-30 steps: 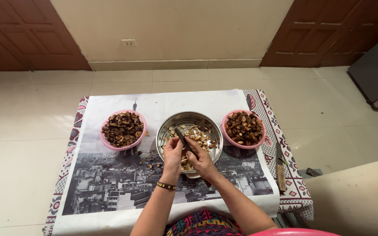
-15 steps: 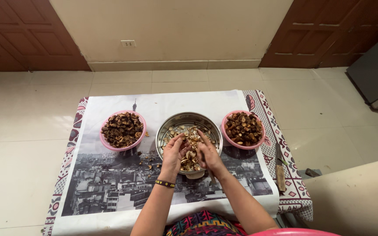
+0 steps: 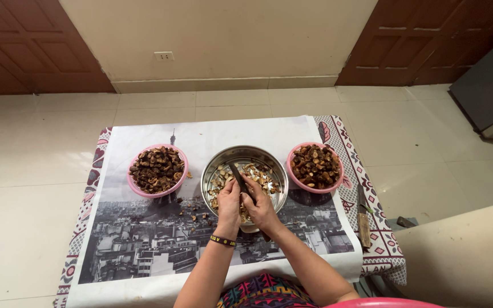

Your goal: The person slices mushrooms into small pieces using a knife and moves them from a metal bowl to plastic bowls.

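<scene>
While the right hand (image 3: 262,206) grips a knife (image 3: 238,179), the left hand (image 3: 228,201) seemingly pinches something small.

You are in a home, sitting on a cream tiled floor (image 3: 41,148) beside a plain wall with a socket (image 3: 164,56) and brown panelled wooden doors (image 3: 29,45)

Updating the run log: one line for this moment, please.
left hand over steel bowl | right hand grips dark blade | pink bowls either side
</scene>
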